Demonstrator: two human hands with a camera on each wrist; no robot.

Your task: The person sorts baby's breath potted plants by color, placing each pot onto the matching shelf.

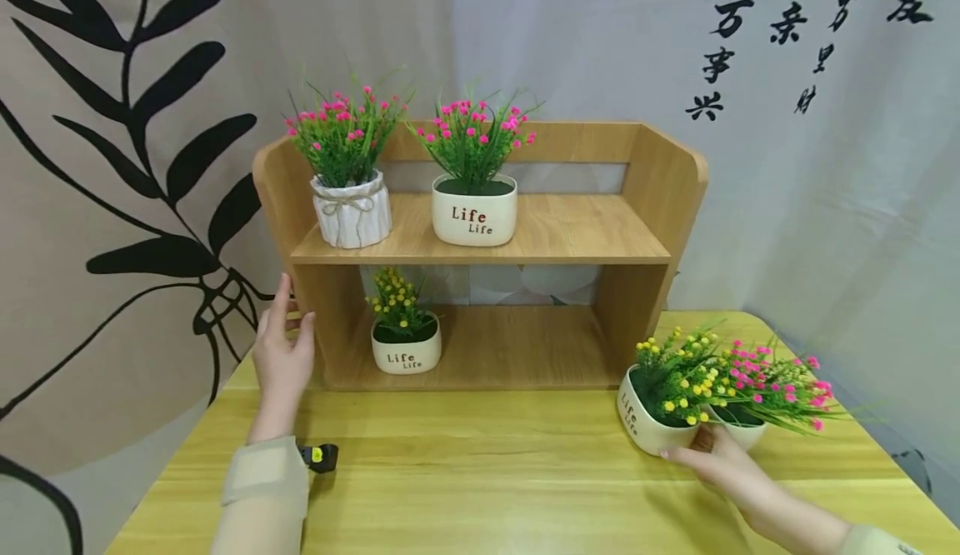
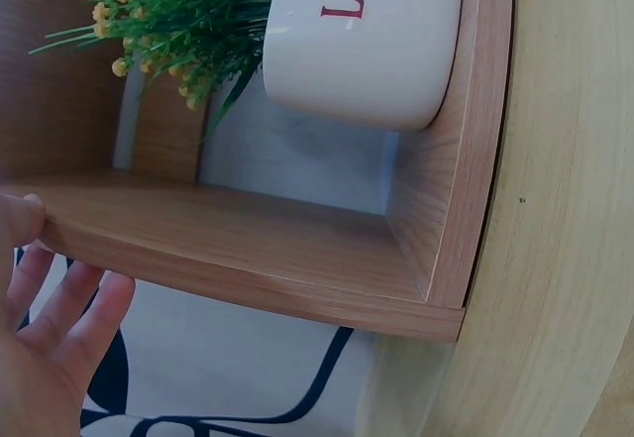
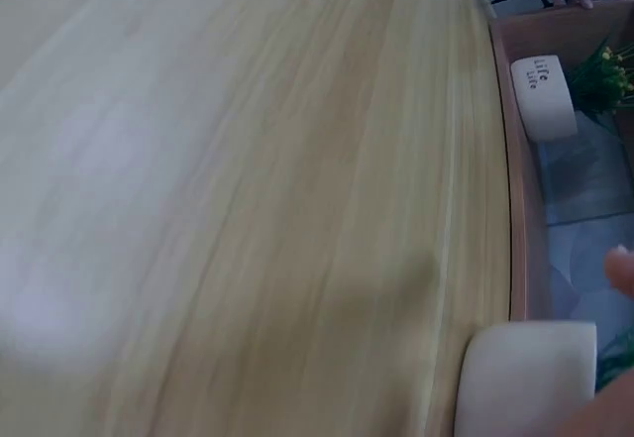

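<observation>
My left hand (image 1: 281,355) is at the left side panel of a two-tier wooden shelf (image 1: 480,380), fingers extended along the outside and thumb at the front edge. In the left wrist view the fingertips (image 2: 119,286) rest on that panel. My right hand (image 1: 723,463) holds a white "Life" pot with yellow flowers (image 1: 652,422), thumb across its lower front and fingers reaching behind it. That pot looks tilted, beside the shelf's right front corner. Right behind it is a white pot with pink flowers (image 1: 742,434), partly hidden by the hand and the yellow flowers.
On the upper tier stand a pink-flowered pot tied with string (image 1: 352,213) and a pink-flowered "Life" pot (image 1: 474,217). A small yellow-flowered "Life" pot (image 1: 407,351) sits at the lower left. Everything stands on a wooden table (image 1: 465,472), with printed curtains (image 1: 825,205) behind.
</observation>
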